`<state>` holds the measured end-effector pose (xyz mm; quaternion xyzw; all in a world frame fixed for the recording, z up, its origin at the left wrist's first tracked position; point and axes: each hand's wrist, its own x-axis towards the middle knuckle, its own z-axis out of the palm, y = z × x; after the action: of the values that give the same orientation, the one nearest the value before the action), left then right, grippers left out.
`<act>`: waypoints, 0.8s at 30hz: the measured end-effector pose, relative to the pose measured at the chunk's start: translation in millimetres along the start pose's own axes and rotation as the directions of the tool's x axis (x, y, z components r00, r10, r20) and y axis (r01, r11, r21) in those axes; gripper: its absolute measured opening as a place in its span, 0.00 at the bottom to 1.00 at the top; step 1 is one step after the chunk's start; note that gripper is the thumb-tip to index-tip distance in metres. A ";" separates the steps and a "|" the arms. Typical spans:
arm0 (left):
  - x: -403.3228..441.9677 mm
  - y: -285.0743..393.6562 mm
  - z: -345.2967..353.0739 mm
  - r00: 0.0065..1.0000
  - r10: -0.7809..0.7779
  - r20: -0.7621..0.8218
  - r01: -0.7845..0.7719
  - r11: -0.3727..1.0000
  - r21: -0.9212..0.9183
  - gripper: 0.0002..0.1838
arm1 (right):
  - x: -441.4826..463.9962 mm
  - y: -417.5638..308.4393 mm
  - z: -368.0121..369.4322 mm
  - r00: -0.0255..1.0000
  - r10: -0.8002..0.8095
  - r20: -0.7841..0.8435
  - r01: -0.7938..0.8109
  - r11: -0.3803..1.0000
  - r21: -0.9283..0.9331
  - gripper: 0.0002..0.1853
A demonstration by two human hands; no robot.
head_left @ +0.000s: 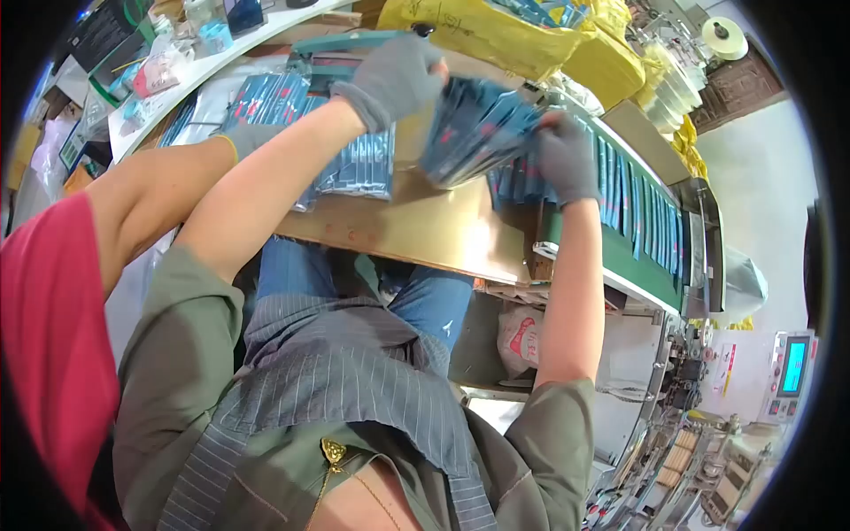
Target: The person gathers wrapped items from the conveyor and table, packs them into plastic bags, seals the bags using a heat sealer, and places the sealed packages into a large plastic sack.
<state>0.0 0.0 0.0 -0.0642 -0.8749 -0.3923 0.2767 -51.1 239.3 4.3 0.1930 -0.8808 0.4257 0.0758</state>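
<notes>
Both my hands wear grey gloves. Between them is a fanned bundle of blue packets [478, 133] with small red marks, blurred by motion and tilted above the brown table top. My left hand [390, 81] is closed at the bundle's upper left corner. My right hand [568, 161] pinches its right edge, beside the green conveyor belt [624, 252]. A row of similar blue packets [642, 208] lies along that belt. Stacked blue packets [359, 164] rest on the table [398, 230] below my left forearm.
At my left, a co-worker's gloved hand [252, 140] and red sleeve [57, 327] come close to my arm. More blue packets [266, 97] lie near that hand. Yellow sacks [496, 35] stand at the back. Right of me is machinery with a lit display [795, 365].
</notes>
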 end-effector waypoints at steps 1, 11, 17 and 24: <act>1.6 1.6 -2.1 0.993 -0.049 0.108 0.055 0.997 -0.052 0.11 | 6.7 3.9 1.3 0.987 0.098 0.126 -0.101 0.995 0.015 0.06; -9.4 3.9 8.0 0.989 -0.055 0.137 0.075 0.986 -0.150 0.10 | -6.5 7.7 -42.3 0.993 -0.002 0.116 -0.031 0.959 0.281 0.13; -13.8 83.9 -22.0 0.967 -0.025 0.255 0.135 0.897 -0.422 0.10 | -40.8 -12.6 11.5 0.816 -0.577 0.020 0.573 0.805 -0.153 0.11; -26.3 -22.9 27.0 0.737 -0.401 0.543 0.649 0.646 -0.403 0.18 | 51.1 6.8 63.3 0.830 -0.557 -0.023 0.509 0.775 -0.376 0.15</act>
<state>2.8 6.6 -43.5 0.0395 -0.7321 -0.6762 -0.0728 -98.7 179.7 -25.1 0.3891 -0.8444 0.2329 0.2852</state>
